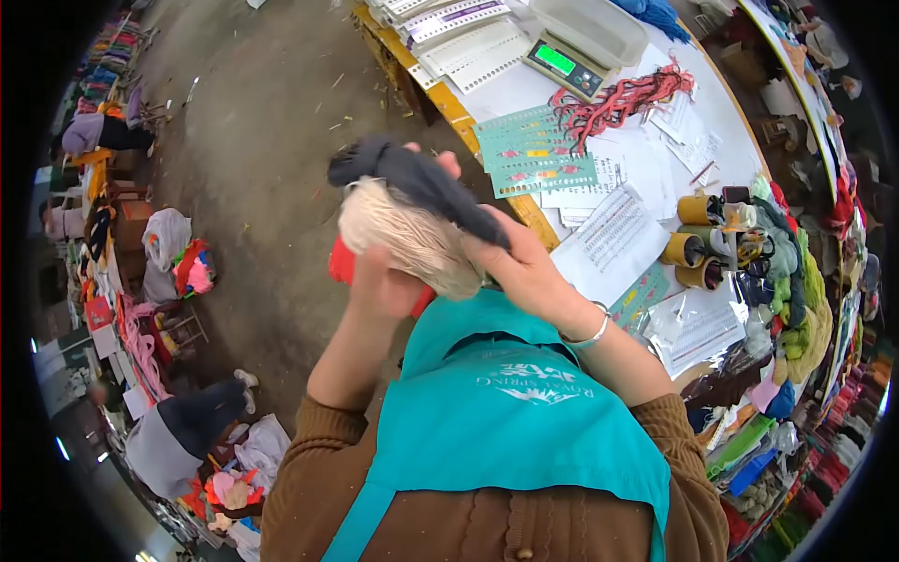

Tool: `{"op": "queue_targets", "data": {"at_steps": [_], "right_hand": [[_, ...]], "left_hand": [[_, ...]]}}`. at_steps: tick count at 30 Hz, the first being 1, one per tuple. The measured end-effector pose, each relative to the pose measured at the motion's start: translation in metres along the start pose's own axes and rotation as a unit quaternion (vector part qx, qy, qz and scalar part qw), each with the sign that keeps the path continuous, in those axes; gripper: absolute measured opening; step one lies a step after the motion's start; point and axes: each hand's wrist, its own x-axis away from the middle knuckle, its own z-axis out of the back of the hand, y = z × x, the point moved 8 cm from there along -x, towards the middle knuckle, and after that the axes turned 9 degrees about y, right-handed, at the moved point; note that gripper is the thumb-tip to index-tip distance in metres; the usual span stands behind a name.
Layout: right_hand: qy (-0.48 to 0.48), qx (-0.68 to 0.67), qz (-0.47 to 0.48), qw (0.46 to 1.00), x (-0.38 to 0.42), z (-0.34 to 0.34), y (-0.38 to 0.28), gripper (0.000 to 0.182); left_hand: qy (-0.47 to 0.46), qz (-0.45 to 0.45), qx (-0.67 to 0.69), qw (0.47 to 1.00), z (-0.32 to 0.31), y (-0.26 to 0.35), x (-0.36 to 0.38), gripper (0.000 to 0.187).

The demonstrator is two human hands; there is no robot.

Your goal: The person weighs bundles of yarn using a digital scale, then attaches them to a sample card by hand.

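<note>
"From the head camera, what's the setting?"

"Grey-brown floor point(253, 122); a white tabletop point(515, 82) carrying a lit scale point(567, 66)."

"What's obscured?"

"A red bundle point(341, 260), mostly behind the left hand point(386, 288) and cream yarn point(398, 234)."

"And the hands?"

"Raised above the apron point(487, 431): right hand point(526, 270) closed around the dark yarn point(412, 183) and the cream; left hand half-curled, blurred, its hold unclear"

Red bundle point(341, 263) half-hidden, blue yarn point(654, 13) cropped; sheet point(613, 232) illegible

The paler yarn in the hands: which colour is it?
The paler yarn is cream; head view shows it.
</note>
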Motion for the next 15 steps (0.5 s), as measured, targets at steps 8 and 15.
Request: {"op": "queue_targets", "data": {"at_steps": [8, 15], "right_hand": [[0.231, -0.149, 0.066, 0.959, 0.015, 0.097, -0.045, 0.033], [0.380, 0.113, 0.163, 0.904, 0.067, 0.225, -0.120, 0.021]], "left_hand": [[0.061, 0.116, 0.042, 0.990, 0.030, -0.026, 0.011, 0.075], [-0.308, 0.144, 0.221, 0.914, 0.027, 0.011, 0.020, 0.081]]}}
